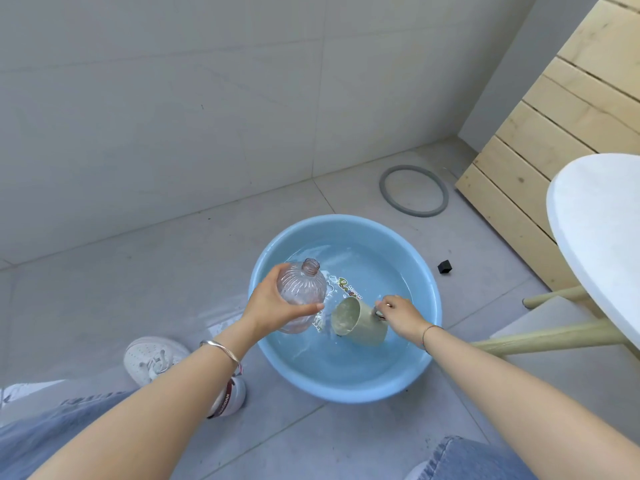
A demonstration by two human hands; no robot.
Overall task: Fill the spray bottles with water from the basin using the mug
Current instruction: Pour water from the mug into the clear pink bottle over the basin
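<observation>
A light blue basin (346, 386) of water stands on the grey tiled floor. My left hand (273, 306) grips a clear ribbed spray bottle (302, 292) without its cap, held tilted over the basin's left rim with its open neck pointing up and away. My right hand (400, 315) holds the handle of a pale green mug (358, 322). The mug lies on its side in the water, its mouth facing left toward the bottle. A printed picture shows on the basin floor between bottle and mug.
A white round table (599, 230) on pale wooden legs stands at the right, with wooden slats (554, 126) behind it. A grey ring (414, 190) and a small black cube (445, 266) lie on the floor beyond the basin. My white shoe (156, 358) is left of the basin.
</observation>
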